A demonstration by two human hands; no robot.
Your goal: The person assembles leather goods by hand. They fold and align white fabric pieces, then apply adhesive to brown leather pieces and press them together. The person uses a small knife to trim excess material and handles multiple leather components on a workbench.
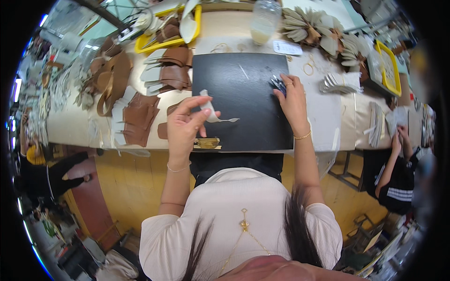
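White strip (210,111), thin tail dangling, is over L side of black board (239,100), pinched betw. L hand (182,122) thumb & index. R hand (295,98) fingers bent round dark item (278,84); can't tell if gripped. Prob. mid-job: 1 pc up, brown/white stacks (136,117) on tabletop (72,124), done vs. left unclear. Fingers hide part of strip; dark item's type unclear.

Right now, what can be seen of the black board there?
The black board is squarish, its face faintly glossy, its material unclear, with a pale streak toward the far edge. It lies flat on the table. Brownish tape-like patches sit at its near-left corner. The right hand is over its right side; contact is unclear.
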